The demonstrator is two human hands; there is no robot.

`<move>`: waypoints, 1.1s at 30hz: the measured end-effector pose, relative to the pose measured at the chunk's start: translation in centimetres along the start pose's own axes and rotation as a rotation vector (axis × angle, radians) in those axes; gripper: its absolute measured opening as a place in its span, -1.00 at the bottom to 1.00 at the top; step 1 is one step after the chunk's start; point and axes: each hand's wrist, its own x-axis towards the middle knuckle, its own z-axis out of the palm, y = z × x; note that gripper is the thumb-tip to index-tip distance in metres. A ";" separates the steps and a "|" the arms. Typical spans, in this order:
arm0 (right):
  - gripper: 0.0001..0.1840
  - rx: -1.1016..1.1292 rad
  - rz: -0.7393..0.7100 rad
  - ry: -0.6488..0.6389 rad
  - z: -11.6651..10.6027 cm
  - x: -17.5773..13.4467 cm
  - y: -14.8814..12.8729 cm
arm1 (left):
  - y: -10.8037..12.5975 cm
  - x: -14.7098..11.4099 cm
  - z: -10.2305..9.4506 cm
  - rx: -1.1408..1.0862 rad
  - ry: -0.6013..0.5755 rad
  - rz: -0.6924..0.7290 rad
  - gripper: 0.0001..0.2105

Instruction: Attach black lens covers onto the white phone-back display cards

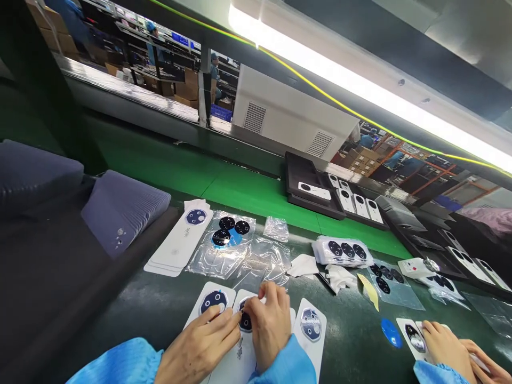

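Observation:
White phone back panels lie side by side in front of me, each with a round camera area. My left hand [204,341] lies over the left panel [202,303], fingers stretched out and fingertips at the edge of a black lens disc [245,322]. That disc is on the middle panel [243,352], partly covered by my fingers. My right hand [272,320] has thumb and fingers pinched at the disc's upper right edge; the exact grip is partly hidden. To the right lies another panel [313,341] with a silvery disc area.
Stacked white panels [172,245] and plastic bags [228,261] with black discs lie ahead. Grey-blue sheets [124,208] stand at left. Black trays [308,176] hold panels at the back. A blue film disc [391,333] lies near a co-worker's hands [452,346] at right.

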 end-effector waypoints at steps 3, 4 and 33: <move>-0.74 0.027 -0.016 0.028 0.0 0.0 0.0 | 0.0 0.1 -0.1 -0.002 -0.003 -0.003 -0.49; -0.74 0.042 -0.004 0.022 0.0 0.0 0.0 | 0.0 0.2 -0.2 -0.003 0.008 -0.008 -0.48; -0.72 0.121 0.018 0.118 1.4 0.0 -0.2 | 0.0 0.3 -0.3 0.004 0.025 0.006 -0.48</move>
